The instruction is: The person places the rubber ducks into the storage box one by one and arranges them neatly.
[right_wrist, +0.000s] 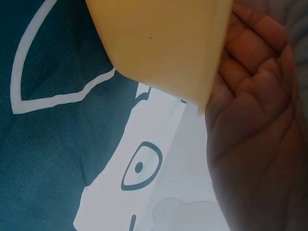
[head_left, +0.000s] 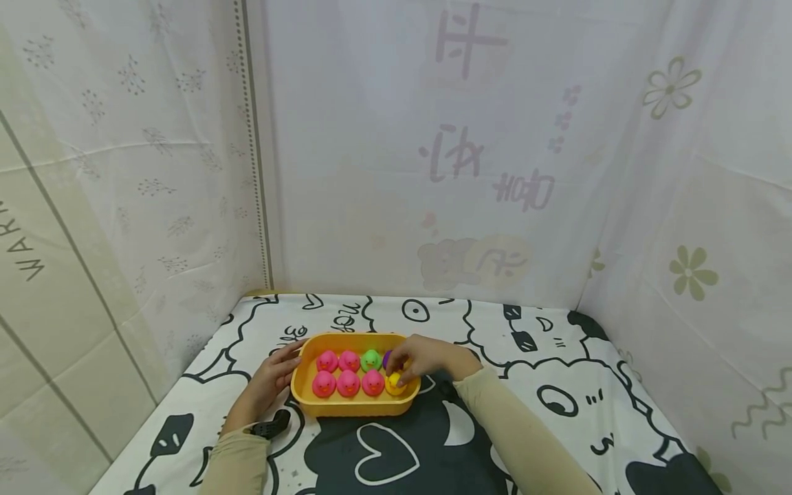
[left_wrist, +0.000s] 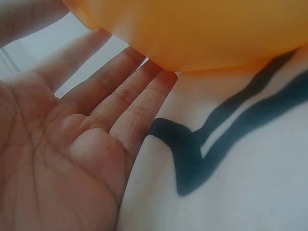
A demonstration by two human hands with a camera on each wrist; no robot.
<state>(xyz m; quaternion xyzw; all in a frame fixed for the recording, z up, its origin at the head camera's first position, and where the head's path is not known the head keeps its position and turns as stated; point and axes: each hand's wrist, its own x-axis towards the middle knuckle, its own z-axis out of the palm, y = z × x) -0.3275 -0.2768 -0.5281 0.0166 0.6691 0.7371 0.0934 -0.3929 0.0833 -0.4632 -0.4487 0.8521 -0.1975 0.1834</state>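
A yellow-orange plastic tray (head_left: 355,408) holds small rubber ducks in two rows. Several pink ducks (head_left: 348,383) fill the left part, with a green duck (head_left: 370,360) in the back row. Beside the green one, a purple duck (head_left: 386,358) is partly hidden behind my right fingers. My right hand (head_left: 435,353) reaches over the tray's right rim and pinches the yellow duck (head_left: 394,385) at the front right corner between thumb and fingers. My left hand (head_left: 269,380) rests with extended fingers (left_wrist: 139,103) against the tray's left outer wall.
Under the tray lies a cloth (head_left: 544,440) printed with black and white cartoon shapes. Pale patterned curtains (head_left: 396,151) stand behind and on both sides. A dark band with a small device (head_left: 272,424) sits on my left wrist.
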